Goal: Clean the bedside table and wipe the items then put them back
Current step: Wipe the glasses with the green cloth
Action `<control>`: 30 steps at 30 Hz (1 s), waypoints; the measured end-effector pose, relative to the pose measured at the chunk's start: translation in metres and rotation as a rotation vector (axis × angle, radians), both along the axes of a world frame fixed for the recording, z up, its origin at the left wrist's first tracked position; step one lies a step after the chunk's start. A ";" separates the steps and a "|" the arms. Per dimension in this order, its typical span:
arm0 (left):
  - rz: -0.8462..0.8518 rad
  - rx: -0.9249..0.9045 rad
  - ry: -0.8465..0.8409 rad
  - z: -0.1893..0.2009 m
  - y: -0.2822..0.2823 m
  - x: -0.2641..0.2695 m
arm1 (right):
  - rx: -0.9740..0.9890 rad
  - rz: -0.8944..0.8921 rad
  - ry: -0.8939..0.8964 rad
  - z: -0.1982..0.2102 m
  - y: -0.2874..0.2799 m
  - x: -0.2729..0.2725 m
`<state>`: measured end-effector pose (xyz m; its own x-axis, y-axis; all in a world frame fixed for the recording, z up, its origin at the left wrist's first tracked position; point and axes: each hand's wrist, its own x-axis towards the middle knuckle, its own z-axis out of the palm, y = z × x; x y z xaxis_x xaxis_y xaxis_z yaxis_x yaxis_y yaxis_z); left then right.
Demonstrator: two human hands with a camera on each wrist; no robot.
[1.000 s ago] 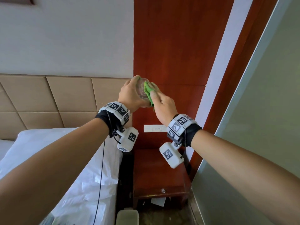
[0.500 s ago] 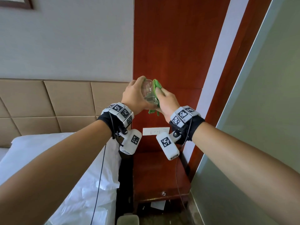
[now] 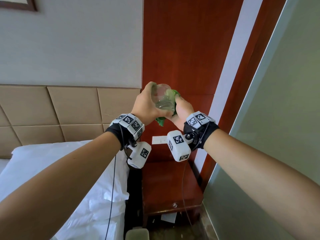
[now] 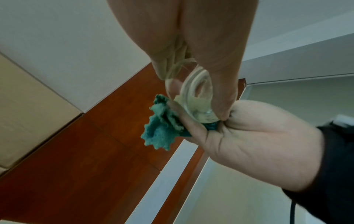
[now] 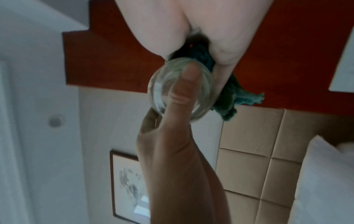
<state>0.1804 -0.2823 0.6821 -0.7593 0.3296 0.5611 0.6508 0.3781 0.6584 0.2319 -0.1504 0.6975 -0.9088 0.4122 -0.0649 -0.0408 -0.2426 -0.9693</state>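
A clear drinking glass [image 3: 163, 99] is held up in the air above the bedside table [image 3: 166, 181], its base towards me. My left hand [image 3: 147, 104] grips the glass [image 4: 193, 98] round its side. My right hand [image 3: 181, 110] holds a green cloth [image 3: 174, 95] bunched against the glass's right side; a cloth tail [image 3: 160, 120] hangs below. In the right wrist view the glass [image 5: 178, 92] shows its round base with the left thumb across it and the cloth [image 5: 231, 97] behind. The cloth [image 4: 162, 128] looks teal in the left wrist view.
The red-brown bedside table has a drawer knob [image 3: 174, 204] and paper beneath it. A bed with white sheets [image 3: 69, 170] lies to the left, a padded headboard [image 3: 52, 110] behind. A frosted glass panel [image 3: 277, 135] stands on the right. A white switch plate [image 3: 160, 140] is on the wood wall.
The right hand turned from palm-down to gripping the cloth along the glass's right side. Both hands and the glass shifted slightly as the cloth rubbed round it.
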 end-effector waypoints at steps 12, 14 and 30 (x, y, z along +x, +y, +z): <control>0.018 0.037 -0.061 -0.010 -0.019 -0.004 | 0.625 -0.026 0.162 -0.020 -0.018 0.004; 0.028 0.034 -0.077 -0.012 -0.022 -0.006 | 0.785 -0.007 0.176 -0.022 -0.018 0.009; 0.044 -0.150 0.100 -0.004 -0.027 -0.010 | 0.846 -0.059 0.198 -0.012 -0.018 -0.002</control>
<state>0.1703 -0.3094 0.6777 -0.7178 0.3834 0.5812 0.6907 0.4966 0.5256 0.2295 -0.1682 0.6852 -0.8468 0.2973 0.4411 -0.2174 0.5634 -0.7971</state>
